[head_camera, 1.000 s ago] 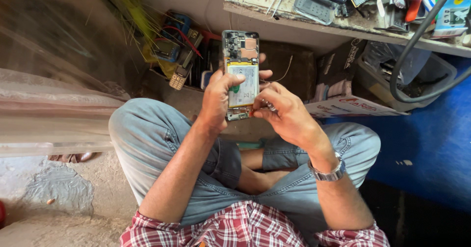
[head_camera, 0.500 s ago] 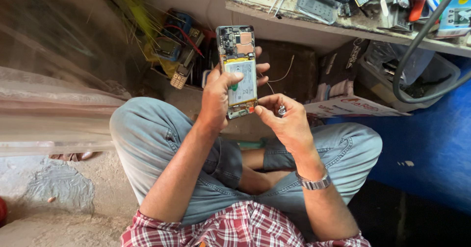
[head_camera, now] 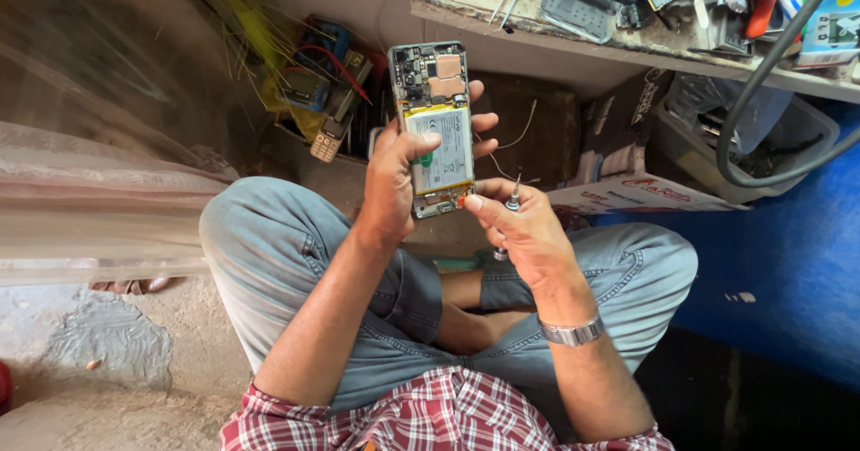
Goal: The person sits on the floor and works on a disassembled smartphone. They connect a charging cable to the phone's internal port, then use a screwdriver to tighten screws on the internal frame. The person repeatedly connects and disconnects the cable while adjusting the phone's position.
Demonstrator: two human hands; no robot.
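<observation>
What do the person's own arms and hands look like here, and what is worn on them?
Both forearms are bare. The left hand wears nothing visible. The right hand has a silver metal wristwatch band at the wrist. Red, white and dark plaid shirt sleeves end near the elbows.

Phone (head_camera: 436, 128): back cover off, held upright, battery and circuit board exposed, copper shield near top. Screwdriver (head_camera: 507, 221): small, metal, upright, just beside phone's lower right corner.

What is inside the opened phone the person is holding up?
Inside the opened phone: a pale battery, with circuit boards and copper-coloured shielding above. The left hand covers its lower left edge; whatever lies under the battery is hidden.
</observation>
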